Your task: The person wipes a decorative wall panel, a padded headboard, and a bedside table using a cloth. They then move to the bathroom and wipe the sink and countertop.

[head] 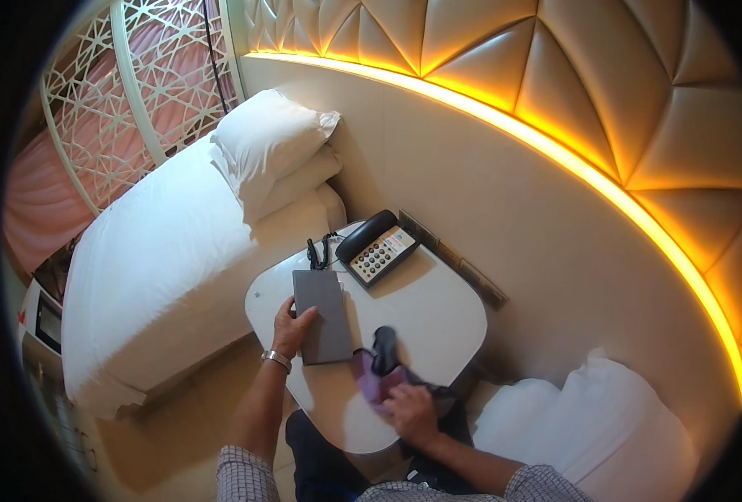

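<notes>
On a white bedside table [434, 314], my left hand [292, 329] holds the left edge of a flat grey box or folder [323, 317], thumb on top and fingers at its side. My right hand [412, 408] grips a purple and black cloth item [374, 379] near the table's front right edge. That item is blurred by motion. A dark rounded object [385, 350] lies at its upper end; whether it is part of the cloth item, I cannot tell. Behind the grey box stands a black corded telephone [376, 248] with its handset on the cradle.
A bed with a white cover [151, 251] and stacked pillows [270, 141] stands to the left. White bedding [584, 420] lies at the lower right. A socket panel [452, 257] runs along the wall behind the table, under a lit padded headboard [597, 94]. A lattice screen [139, 69] is at the upper left.
</notes>
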`<action>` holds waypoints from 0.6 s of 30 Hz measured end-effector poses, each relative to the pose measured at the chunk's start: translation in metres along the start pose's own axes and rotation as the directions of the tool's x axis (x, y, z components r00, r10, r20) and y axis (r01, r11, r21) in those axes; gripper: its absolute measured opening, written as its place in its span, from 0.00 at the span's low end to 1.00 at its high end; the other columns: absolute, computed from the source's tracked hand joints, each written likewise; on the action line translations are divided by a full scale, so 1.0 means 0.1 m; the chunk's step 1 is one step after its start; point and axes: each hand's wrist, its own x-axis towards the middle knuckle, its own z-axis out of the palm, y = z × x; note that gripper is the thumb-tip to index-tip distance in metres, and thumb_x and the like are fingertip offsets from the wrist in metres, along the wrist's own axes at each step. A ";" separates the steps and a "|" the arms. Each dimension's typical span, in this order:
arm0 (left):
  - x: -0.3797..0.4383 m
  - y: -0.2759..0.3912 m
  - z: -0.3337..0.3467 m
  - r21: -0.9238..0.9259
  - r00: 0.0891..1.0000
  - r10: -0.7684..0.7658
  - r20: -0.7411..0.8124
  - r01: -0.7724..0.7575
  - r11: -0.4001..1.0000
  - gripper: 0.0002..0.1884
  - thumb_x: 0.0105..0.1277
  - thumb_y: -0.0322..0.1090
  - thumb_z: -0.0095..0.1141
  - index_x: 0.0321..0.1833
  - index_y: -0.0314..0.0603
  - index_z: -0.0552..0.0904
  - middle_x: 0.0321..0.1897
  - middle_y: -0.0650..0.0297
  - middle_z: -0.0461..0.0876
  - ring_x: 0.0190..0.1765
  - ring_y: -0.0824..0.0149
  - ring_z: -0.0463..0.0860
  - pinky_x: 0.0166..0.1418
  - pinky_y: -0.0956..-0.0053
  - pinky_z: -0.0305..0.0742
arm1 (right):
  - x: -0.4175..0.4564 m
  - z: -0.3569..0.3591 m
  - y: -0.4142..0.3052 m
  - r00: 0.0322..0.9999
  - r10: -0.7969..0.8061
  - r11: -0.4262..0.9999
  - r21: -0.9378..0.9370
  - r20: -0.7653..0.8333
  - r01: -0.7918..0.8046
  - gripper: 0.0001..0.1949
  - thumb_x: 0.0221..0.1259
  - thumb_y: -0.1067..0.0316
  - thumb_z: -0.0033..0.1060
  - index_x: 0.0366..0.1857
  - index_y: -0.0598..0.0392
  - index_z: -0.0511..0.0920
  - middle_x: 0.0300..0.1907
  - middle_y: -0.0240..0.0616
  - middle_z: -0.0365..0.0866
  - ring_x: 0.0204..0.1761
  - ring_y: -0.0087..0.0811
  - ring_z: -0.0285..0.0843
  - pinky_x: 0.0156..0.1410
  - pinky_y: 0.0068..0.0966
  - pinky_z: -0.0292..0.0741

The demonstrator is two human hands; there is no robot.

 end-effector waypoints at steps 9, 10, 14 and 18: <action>0.19 -0.36 -0.09 0.591 0.978 0.125 -0.168 -0.002 0.806 0.43 0.65 0.57 0.78 0.73 0.27 0.81 0.60 0.35 0.89 0.62 0.44 0.89 0.68 0.55 0.83 | 0.24 0.14 -0.64 0.972 -0.106 0.920 0.392 0.207 0.017 0.17 0.68 0.63 0.76 0.59 0.50 0.89 0.63 0.38 0.90 0.66 0.43 0.84 0.69 0.43 0.76; 0.18 -0.36 -0.09 0.639 0.974 0.131 -0.183 0.017 0.769 0.44 0.65 0.58 0.78 0.73 0.26 0.81 0.61 0.34 0.88 0.64 0.42 0.89 0.69 0.54 0.83 | 0.30 0.13 -0.61 0.964 -0.106 0.883 0.469 0.242 -0.021 0.17 0.70 0.62 0.75 0.59 0.51 0.89 0.63 0.40 0.90 0.65 0.45 0.85 0.68 0.43 0.77; 0.19 -0.38 -0.13 0.609 0.979 0.076 -0.189 0.057 0.791 0.51 0.63 0.63 0.78 0.73 0.19 0.78 0.61 0.31 0.87 0.65 0.37 0.87 0.70 0.51 0.82 | 0.75 -0.02 -0.49 0.865 0.269 0.565 0.659 0.423 -0.497 0.19 0.77 0.56 0.71 0.62 0.56 0.87 0.60 0.51 0.90 0.57 0.52 0.89 0.64 0.45 0.83; 0.12 -0.14 -0.02 0.580 0.989 -0.026 -0.148 0.108 0.807 0.54 0.62 0.65 0.77 0.73 0.16 0.76 0.61 0.28 0.86 0.64 0.35 0.88 0.69 0.49 0.82 | 1.21 0.36 -0.19 0.879 0.458 0.632 0.648 0.130 -0.425 0.26 0.79 0.51 0.68 0.67 0.63 0.82 0.59 0.58 0.89 0.55 0.56 0.91 0.63 0.46 0.85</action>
